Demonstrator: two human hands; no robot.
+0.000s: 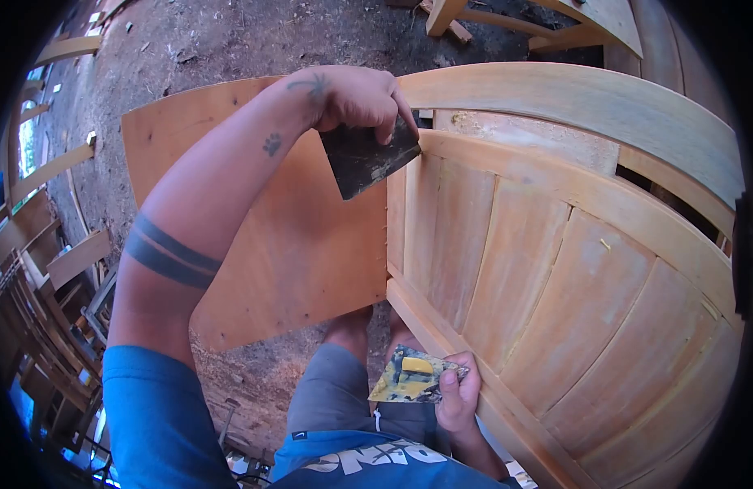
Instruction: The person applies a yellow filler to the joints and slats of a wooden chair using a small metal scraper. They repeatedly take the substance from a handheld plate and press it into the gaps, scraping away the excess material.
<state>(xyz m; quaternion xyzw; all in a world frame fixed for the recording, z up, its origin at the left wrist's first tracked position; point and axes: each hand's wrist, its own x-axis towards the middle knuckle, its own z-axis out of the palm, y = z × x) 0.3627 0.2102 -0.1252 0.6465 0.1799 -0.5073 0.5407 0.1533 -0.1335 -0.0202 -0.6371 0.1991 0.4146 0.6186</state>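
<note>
My left hand [364, 102] reaches up and over to the far end of a wooden panel [523, 269], fingers closed on a dark, flat putty spreader [364, 159]. The spreader's right corner lies right at the joint of the frame's top rail [507, 163]. Low in front of my body, my right hand [462, 395] pinches a stained, flat putty plate [392, 383] between thumb and fingers. A lump of yellow putty [417, 366] sits on that plate. Yellowish filler lines run along several seams between the panel's boards.
A broad plywood sheet [287, 261] adjoins the panel's left end. Beyond the rail curves a wooden piece [572, 90]. Wood pieces [46, 318] crowd the left side, and more furniture parts [580, 33] stand at the upper right. The dirt floor [230, 41] is littered with scraps.
</note>
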